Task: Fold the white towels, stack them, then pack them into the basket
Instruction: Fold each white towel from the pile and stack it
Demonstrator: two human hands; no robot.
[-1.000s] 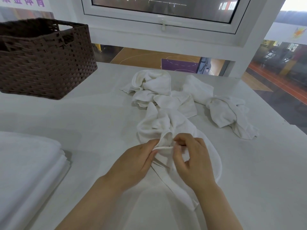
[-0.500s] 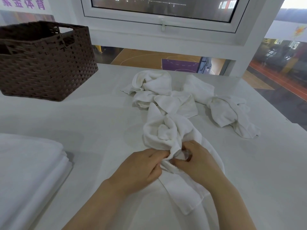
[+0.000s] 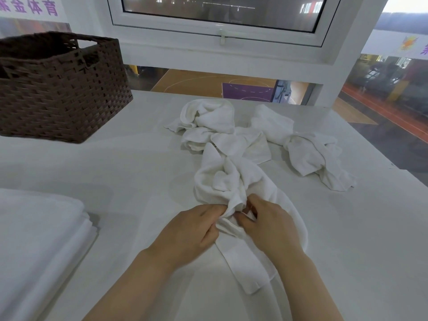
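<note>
The crumpled towel (image 3: 234, 181) lies at table centre; our left hand (image 3: 192, 230) and right hand (image 3: 271, 223) pinch its near hem. We should find both corners, then spread toward twelve o'clock.

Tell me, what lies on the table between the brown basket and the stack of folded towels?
Nothing: between the basket and the folded stack, the head view shows only bare white table.
</note>
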